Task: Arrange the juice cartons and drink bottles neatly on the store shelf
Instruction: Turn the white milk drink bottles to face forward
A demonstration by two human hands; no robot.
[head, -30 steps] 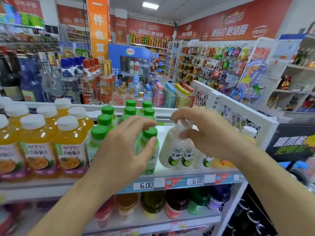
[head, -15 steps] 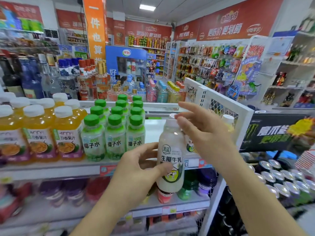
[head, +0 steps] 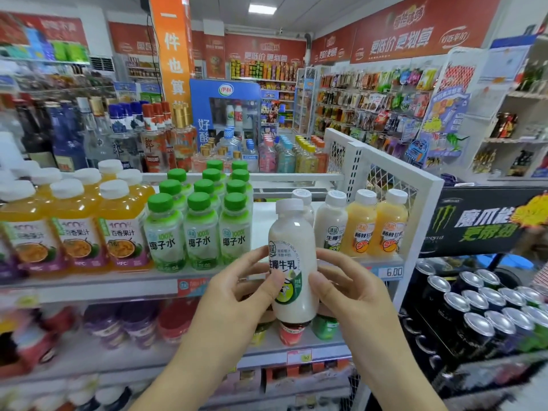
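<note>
Both hands hold one milk bottle in front of the shelf: the left hand curls its fingers and thumb round the label from the left, and the right hand wraps its lower half from the right. The bottle stands almost upright, its long axis vertical, white cap up, base down and label facing the camera, lifted clear of the shelf edge. Behind it on the shelf stand green-capped bottles to the left, with two more milk bottles and two orange juice bottles to the right.
</note>
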